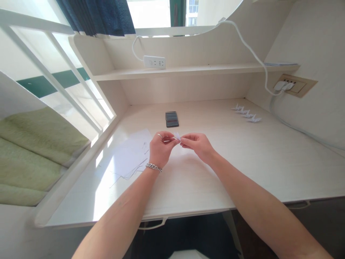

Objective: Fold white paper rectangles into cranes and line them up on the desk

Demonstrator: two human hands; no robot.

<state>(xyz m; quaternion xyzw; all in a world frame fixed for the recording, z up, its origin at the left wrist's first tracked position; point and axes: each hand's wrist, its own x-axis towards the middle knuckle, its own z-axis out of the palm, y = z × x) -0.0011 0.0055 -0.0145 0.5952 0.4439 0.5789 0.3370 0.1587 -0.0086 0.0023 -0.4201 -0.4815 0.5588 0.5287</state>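
Observation:
Both my hands are raised a little above the white desk at its middle. My left hand, with a ring and a chain bracelet, pinches a small folded piece of white paper. My right hand pinches the same paper from the right side. Its fingers are closed round the paper's edge. The paper is small and mostly hidden between the fingertips. A loose pile of white paper sheets lies on the desk just left of my left hand.
A dark phone lies behind my hands. Several small folded paper figures stand in a row at the back right. A power strip sits on the shelf, its cable running to a wall socket. A bed rail stands left.

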